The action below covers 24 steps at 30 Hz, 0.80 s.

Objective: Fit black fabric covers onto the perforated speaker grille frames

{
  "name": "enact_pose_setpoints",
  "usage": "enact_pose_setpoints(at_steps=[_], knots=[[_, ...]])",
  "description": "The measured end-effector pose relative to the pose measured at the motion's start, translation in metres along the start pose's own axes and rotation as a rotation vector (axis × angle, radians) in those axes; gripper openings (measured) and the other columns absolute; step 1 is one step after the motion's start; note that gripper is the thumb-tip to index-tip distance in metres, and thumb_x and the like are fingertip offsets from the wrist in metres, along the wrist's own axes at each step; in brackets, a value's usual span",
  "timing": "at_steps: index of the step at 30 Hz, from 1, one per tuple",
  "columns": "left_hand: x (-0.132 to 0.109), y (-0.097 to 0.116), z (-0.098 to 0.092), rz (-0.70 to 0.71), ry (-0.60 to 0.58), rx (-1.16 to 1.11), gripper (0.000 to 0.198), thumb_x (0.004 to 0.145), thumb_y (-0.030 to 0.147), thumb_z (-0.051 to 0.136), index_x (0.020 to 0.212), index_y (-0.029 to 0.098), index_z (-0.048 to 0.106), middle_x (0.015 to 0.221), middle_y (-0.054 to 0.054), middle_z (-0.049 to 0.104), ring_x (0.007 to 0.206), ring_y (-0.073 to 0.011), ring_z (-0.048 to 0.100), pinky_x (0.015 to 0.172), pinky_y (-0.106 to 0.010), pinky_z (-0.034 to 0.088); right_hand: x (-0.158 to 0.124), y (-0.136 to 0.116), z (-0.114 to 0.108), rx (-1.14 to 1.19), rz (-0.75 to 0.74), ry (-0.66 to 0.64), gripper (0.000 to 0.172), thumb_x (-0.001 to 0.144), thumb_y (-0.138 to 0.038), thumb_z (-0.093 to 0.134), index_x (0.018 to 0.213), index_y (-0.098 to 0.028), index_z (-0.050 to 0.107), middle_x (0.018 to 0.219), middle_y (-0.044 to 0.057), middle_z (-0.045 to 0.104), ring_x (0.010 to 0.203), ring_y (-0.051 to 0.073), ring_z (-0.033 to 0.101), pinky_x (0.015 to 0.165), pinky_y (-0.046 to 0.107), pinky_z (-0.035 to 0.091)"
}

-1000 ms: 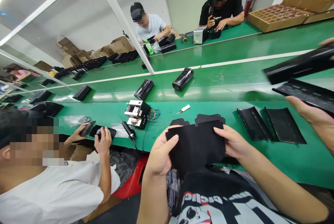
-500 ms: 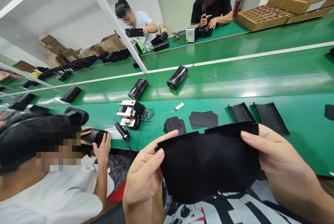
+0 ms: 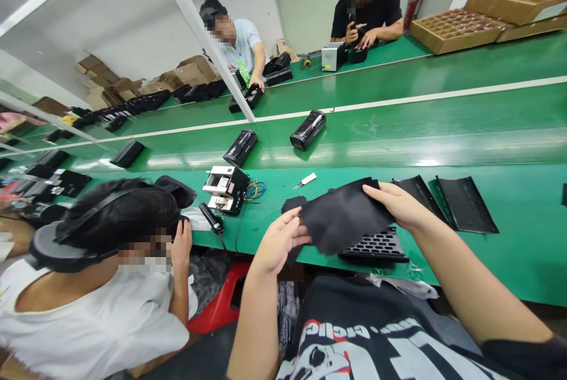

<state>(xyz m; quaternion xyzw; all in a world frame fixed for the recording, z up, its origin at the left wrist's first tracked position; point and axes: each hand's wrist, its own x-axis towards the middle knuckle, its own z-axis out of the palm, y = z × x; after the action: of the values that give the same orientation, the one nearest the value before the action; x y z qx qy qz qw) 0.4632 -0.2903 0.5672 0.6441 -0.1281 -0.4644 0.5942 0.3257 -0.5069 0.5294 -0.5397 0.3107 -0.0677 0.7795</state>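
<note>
A thin, limp black sheet [image 3: 343, 217] is stretched between my two hands over the table's near edge. My left hand [image 3: 275, 244] grips its left end, thumb on top and fingers beneath. At the upper right corner, my right hand [image 3: 396, 203] pinches the sheet between thumb and fingers. Partly under the sheet lies a black perforated grille panel [image 3: 376, 245], with slotted holes showing. Behind my left hand, a stack of black sheets [image 3: 293, 203] is mostly covered. Two curved black covers [image 3: 467, 204] rest to the right of my right hand.
On the green table [image 3: 527, 250] are a white-handled cutter [image 3: 306, 180], a small machine with wires [image 3: 225, 190] and a black electric screwdriver [image 3: 211, 218]. Black housings [image 3: 309, 130] lie on the green belt. A co-worker in white [image 3: 88, 309] sits close at left; two others work opposite.
Both my hands have moved forward and up with the black sheet, away from my body, over the table. The grille panel now shows beneath. A co-worker opposite has lowered a black housing.
</note>
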Motion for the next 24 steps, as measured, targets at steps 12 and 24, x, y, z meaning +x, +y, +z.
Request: enact_pose_setpoints(at_steps=[12, 24], knots=[[0.055, -0.162, -0.062, -0.524, 0.636, 0.897, 0.057, 0.064, 0.029, 0.065, 0.110, 0.004, 0.042, 0.116, -0.026, 0.045, 0.112, -0.0345, 0.043, 0.088, -0.040, 0.036, 0.093, 0.124, -0.074, -0.825, 0.159, 0.504, 0.056, 0.068, -0.021, 0.053, 0.120, -0.002, 0.042, 0.118, 0.026, 0.046, 0.114, 0.035, 0.040, 0.091, 0.047, 0.032], [0.068, -0.188, -0.064, -0.388, 0.559, 0.912, 0.021, 0.071, 0.017, 0.055, 0.092, 0.015, 0.052, 0.098, -0.012, 0.062, 0.094, -0.0220, 0.057, 0.076, -0.029, 0.042, 0.090, 0.177, 0.133, -1.564, -0.306, -0.122, 0.068, 0.070, -0.032, 0.056, 0.128, -0.004, 0.034, 0.132, 0.024, 0.031, 0.121, 0.035, 0.027, 0.089, 0.042, 0.032]])
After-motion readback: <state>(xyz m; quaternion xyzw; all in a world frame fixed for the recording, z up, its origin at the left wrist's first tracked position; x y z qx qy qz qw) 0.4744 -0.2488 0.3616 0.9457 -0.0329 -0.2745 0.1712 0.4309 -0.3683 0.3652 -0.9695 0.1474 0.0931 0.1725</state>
